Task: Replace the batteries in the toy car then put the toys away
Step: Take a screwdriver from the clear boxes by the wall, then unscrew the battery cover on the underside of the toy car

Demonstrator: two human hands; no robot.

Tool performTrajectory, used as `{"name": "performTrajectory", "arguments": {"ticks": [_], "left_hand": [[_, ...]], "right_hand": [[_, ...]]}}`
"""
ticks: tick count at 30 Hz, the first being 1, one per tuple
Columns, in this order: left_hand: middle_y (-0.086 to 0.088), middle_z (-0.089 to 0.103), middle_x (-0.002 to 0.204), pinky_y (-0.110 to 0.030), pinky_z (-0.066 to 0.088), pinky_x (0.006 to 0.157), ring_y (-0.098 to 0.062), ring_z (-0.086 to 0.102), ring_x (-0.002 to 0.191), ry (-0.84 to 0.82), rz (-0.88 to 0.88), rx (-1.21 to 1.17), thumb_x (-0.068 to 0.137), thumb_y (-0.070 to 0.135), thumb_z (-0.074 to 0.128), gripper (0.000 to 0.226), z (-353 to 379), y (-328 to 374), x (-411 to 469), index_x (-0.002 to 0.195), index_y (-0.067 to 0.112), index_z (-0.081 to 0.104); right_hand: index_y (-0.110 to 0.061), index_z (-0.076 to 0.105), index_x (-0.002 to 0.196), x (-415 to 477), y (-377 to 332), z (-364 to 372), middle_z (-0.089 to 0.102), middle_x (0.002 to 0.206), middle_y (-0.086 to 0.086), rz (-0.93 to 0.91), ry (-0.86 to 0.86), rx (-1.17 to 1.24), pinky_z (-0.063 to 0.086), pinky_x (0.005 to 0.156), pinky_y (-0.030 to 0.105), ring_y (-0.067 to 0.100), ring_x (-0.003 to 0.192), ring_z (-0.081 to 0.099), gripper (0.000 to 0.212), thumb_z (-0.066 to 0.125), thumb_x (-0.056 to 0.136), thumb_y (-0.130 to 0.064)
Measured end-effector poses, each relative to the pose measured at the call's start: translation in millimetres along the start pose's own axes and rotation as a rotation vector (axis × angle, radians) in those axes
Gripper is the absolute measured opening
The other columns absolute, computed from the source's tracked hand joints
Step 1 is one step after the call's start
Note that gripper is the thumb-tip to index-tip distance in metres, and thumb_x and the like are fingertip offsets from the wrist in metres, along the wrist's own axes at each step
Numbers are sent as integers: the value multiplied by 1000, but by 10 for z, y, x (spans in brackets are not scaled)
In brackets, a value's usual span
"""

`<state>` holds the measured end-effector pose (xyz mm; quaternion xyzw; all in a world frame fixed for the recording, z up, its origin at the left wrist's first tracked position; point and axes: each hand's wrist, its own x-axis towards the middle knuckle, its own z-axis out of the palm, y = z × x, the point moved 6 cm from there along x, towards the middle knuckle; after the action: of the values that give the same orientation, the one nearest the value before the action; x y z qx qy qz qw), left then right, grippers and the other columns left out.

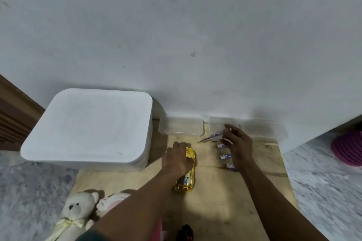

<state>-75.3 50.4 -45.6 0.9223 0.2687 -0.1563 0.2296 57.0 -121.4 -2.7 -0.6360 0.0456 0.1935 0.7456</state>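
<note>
Left hand: your left hand (pixel 176 159) lies palm down over the far half of the car (pixel 189 174), fingers curled round its body, holding it against the board (pixel 215 201).
Right hand: your right hand (pixel 237 141) pinches a thin pointed tool, probably a screwdriver (pixel 210 136), though blur hides its detail. The tip points left, just above the board.
Car: the gold car sits lengthwise near the board's middle, one end towards you and its underside up. A battery (pixel 185 180) shows in the open bay just behind your wrist.
Batteries: three loose batteries (pixel 225 156) lie in a row on the board to the right of the car, apart from it. Your right hand and forearm partly cover them.
Bin: a white bin (pixel 88 127) with its lid on stands at the board's far left corner.
Tubs: three clear tubs (pixel 180 128) line the wall past the car, and your right hand is in front of the middle one.
Toys: a cream bear (pixel 78 209) and a pink plush (pixel 115 199) lie at the near left edge, touching each other. A dark toy (pixel 185 231) sits at the near edge between your forearms.
</note>
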Motion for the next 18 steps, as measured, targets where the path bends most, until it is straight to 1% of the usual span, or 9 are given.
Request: {"name": "performTrajectory", "arguments": {"ticks": [1, 3, 5, 7, 9, 11, 13, 15, 18], "left_hand": [[-5, 41, 145, -39, 50, 93, -30, 54, 123, -61, -28, -4, 86, 58, 59, 74, 103, -13, -21, 148, 26, 35], [-7, 29, 152, -39, 49, 94, -33, 54, 125, -122, -55, -31, 81, 66, 62, 91, 244, -17, -51, 154, 25, 24], [-9, 24, 155, -40, 52, 93, -34, 56, 123, -114, -61, -58, 81, 63, 66, 96, 289, 3, -60, 155, 23, 19], [-11, 24, 154, -40, 53, 92, -35, 56, 121, -101, -60, -68, 82, 56, 67, 94, 278, 30, -52, 155, 21, 18], [-11, 27, 152, -39, 52, 93, -34, 55, 122, -104, -46, -101, 83, 51, 68, 91, 245, 41, -55, 155, 21, 20], [-9, 33, 149, -39, 51, 95, -34, 54, 124, -108, -26, -167, 82, 48, 70, 89, 199, 15, -70, 154, 25, 23], [-7, 37, 147, -39, 50, 97, -34, 54, 125, -98, -7, -247, 81, 43, 72, 85, 147, -37, -93, 152, 29, 27], [-6, 40, 146, -36, 48, 98, -32, 53, 125, -79, 2, -340, 81, 35, 72, 81, 111, -104, -125, 150, 33, 30], [-3, 41, 146, -31, 45, 99, -27, 52, 126, -64, 46, -476, 84, 30, 70, 78, 49, -157, -204, 151, 39, 31]], "right_hand": [[-10, 73, 104, -19, -19, -6, 68, 84, 5, -20, 1, -28, 56, 71, 34, 20, 77, 66, 16, 70, 89, -6], [-11, 72, 109, -58, -48, -23, 68, 89, 5, -49, 10, -60, 57, 70, 34, 18, 80, 67, 17, 69, 92, -14], [-10, 68, 113, -91, -71, -31, 70, 92, 7, -63, 4, -58, 58, 68, 36, 21, 80, 70, 19, 66, 95, -17], [-11, 65, 114, -125, -96, -41, 73, 95, 11, -75, -2, -63, 57, 62, 36, 27, 81, 74, 19, 62, 97, -21], [-13, 63, 113, -155, -114, -63, 75, 94, 12, -76, 17, -66, 57, 55, 34, 29, 79, 75, 17, 58, 100, -23], [-15, 62, 111, -174, -125, -90, 75, 92, 13, -66, 55, -61, 57, 54, 34, 30, 75, 74, 15, 57, 101, -23], [-17, 63, 110, -187, -120, -112, 74, 94, 16, -43, 84, -46, 58, 55, 36, 30, 74, 74, 13, 56, 101, -23], [-19, 63, 112, -207, -103, -118, 74, 98, 18, -15, 81, -25, 58, 58, 37, 31, 76, 74, 13, 58, 100, -21], [-21, 61, 120, -266, -106, -86, 73, 102, 17, 19, 58, 6, 60, 66, 40, 32, 83, 73, 25, 63, 97, -14]]}}
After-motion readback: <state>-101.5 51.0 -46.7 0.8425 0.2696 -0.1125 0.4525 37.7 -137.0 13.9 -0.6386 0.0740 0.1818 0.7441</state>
